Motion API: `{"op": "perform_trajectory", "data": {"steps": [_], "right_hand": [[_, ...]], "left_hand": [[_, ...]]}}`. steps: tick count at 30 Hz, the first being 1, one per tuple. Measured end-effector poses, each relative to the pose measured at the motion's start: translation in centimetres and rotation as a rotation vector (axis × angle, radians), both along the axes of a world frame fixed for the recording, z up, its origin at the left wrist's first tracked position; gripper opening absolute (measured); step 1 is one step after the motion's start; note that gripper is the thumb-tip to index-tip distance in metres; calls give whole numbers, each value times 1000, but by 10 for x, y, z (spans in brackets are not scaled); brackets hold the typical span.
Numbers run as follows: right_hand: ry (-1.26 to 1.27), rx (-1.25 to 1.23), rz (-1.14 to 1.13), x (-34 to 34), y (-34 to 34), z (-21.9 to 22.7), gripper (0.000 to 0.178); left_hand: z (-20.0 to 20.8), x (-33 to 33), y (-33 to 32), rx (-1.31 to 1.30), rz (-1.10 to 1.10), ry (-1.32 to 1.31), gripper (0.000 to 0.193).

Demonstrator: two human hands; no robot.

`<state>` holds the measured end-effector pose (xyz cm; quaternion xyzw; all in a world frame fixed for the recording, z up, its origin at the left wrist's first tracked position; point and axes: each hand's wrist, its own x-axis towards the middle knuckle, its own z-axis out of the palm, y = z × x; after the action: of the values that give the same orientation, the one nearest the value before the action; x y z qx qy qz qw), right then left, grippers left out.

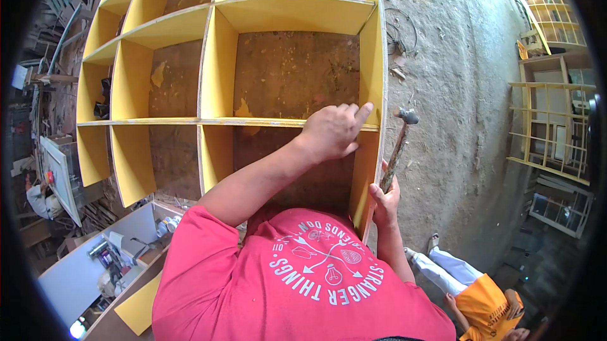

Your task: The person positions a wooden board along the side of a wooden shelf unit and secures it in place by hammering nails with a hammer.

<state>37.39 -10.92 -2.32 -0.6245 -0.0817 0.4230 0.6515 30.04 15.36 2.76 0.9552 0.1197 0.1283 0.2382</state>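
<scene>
The shelf unit (219, 62) is before the person (303, 227). The left hand (334, 131) is at the right end of the divider (265, 123). The hammer (396, 151), in the right hand (387, 200), is outside the side panel (374, 56). Open box (136, 284) at left; co-worker (487, 306) at right.

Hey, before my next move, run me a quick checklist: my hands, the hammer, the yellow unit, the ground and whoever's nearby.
1. Hammer held by its handle in the right hand: ok.
2. Hammer apart from the left hand: ok.
3. Left hand at the corner where the yellow shelf board meets the side panel: ok.
4. Left hand free of anything small: cannot tell.
5. Floor beside the unit uncluttered: not ok; a dark looped cord lies there.
6. Person in orange apart from the hammer: ok.
</scene>
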Motion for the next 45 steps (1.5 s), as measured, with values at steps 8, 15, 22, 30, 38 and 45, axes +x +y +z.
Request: {"op": "perform_trajectory", "data": {"steps": [8, 15, 22, 30, 38, 45], "right_hand": [[2, -65, 33, 3, -2, -1, 96], [-41, -78, 20, 2, 1, -3, 79], [-29, -113, 25, 5, 2, -2, 80], [-47, -114, 42, 6, -2, -8, 78], [-53, -103, 42, 7, -2, -10, 76], [-46, -87, 41, 6, 1, -5, 75]], "left_hand": [[-29, 6, -5, 109, -6, 13, 19], [-23, 6, -4, 128, -39, 5, 22], [-25, 6, -5, 162, -49, -27, 16], [-25, 7, -9, 117, -38, -14, 22], [-21, 9, -7, 47, -16, 28, 25], [-12, 6, -10, 74, -26, -74, 37]]}}
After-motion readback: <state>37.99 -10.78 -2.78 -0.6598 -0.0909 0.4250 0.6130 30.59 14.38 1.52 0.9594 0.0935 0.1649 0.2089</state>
